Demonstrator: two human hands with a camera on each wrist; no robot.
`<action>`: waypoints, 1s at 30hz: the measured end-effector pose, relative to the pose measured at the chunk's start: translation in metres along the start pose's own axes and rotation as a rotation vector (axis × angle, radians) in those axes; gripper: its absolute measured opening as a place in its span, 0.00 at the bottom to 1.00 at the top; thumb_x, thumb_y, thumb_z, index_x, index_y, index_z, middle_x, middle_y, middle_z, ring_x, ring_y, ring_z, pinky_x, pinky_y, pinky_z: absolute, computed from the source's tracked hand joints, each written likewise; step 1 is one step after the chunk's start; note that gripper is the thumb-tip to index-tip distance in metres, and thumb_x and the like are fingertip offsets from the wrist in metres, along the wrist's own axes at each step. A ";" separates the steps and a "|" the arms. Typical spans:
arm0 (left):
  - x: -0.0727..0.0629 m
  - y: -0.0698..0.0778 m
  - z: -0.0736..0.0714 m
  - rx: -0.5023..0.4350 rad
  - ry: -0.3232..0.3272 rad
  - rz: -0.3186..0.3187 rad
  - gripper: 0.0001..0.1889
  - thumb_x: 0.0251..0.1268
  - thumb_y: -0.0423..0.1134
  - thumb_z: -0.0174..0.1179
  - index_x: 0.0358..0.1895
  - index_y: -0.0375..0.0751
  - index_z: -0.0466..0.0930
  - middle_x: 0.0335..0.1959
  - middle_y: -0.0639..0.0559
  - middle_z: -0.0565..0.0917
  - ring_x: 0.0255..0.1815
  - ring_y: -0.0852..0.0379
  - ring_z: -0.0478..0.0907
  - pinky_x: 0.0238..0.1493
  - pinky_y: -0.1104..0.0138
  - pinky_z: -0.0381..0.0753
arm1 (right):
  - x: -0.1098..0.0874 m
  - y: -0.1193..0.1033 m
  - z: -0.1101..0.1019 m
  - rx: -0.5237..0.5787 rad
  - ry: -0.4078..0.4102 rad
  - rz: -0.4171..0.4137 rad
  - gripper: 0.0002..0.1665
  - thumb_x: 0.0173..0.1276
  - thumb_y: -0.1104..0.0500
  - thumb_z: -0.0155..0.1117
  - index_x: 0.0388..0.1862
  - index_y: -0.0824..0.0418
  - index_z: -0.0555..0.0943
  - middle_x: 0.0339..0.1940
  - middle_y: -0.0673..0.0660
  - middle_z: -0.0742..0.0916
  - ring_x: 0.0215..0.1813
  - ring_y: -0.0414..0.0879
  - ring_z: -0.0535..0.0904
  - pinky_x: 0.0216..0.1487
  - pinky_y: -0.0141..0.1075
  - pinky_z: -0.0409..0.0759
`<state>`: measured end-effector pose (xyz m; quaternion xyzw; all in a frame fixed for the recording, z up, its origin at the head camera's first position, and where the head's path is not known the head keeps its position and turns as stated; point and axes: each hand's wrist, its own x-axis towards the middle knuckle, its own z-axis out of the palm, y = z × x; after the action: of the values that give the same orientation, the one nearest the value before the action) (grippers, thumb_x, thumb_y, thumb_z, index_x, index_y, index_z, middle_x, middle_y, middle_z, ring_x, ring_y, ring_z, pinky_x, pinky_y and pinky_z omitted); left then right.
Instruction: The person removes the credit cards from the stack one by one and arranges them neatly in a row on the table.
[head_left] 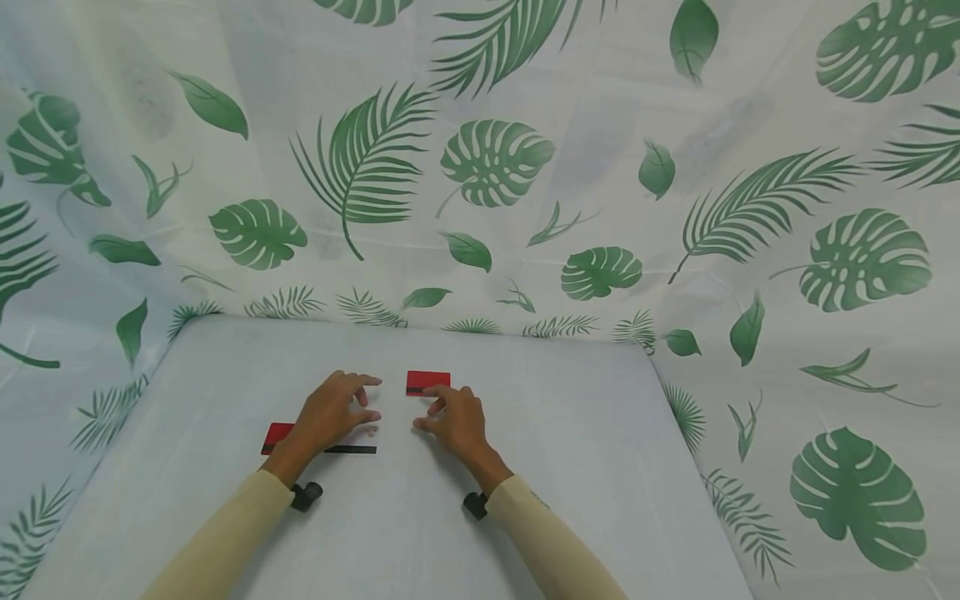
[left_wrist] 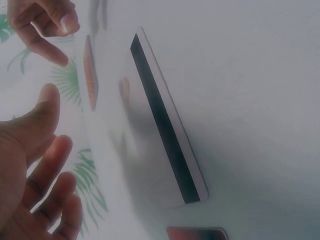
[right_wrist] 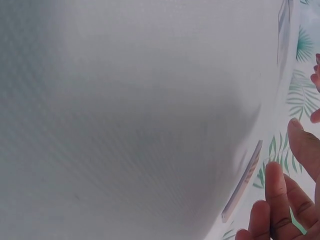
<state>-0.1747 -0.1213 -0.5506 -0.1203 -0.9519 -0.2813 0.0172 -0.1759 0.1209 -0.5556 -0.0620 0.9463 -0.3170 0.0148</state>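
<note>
My left hand (head_left: 333,412) hovers over the table with thumb and index finger apart, nothing between them. Below it lies a pale, glossy card with a black stripe (left_wrist: 162,125), partly covered by the hand in the head view. A red card (head_left: 275,435) with a dark stripe lies beside my left wrist, partly hidden by it. My right hand (head_left: 457,423) is also raised, its fingers loosely bent and holding nothing. Just beyond its index fingertip lies another red card (head_left: 428,381); the fingertip overlaps its lower edge in the head view. The right wrist view shows that hand (right_wrist: 295,195) above the surface.
The white table (head_left: 600,467) extends to both sides of the hands. A white curtain printed with green leaves (head_left: 600,167) encloses its back and sides. Dark wrist-worn devices (head_left: 306,497) sit at both cuffs.
</note>
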 end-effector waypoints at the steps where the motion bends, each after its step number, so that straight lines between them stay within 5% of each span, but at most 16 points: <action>1: 0.000 0.000 0.000 -0.002 0.001 0.003 0.32 0.60 0.47 0.80 0.69 0.51 0.82 0.36 0.55 0.82 0.49 0.53 0.77 0.52 0.56 0.84 | 0.000 0.000 -0.001 0.002 0.003 0.000 0.31 0.58 0.51 0.86 0.61 0.50 0.87 0.32 0.47 0.88 0.44 0.43 0.75 0.47 0.39 0.73; 30: 0.011 0.004 0.009 -0.014 0.002 0.011 0.33 0.60 0.48 0.80 0.69 0.51 0.82 0.39 0.53 0.83 0.51 0.52 0.77 0.56 0.53 0.84 | 0.010 0.010 -0.009 -0.003 0.048 -0.022 0.32 0.55 0.53 0.88 0.60 0.51 0.88 0.31 0.46 0.88 0.41 0.43 0.74 0.45 0.40 0.70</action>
<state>-0.1845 -0.1112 -0.5549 -0.1255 -0.9492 -0.2878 0.0191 -0.1872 0.1325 -0.5543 -0.0649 0.9460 -0.3173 -0.0113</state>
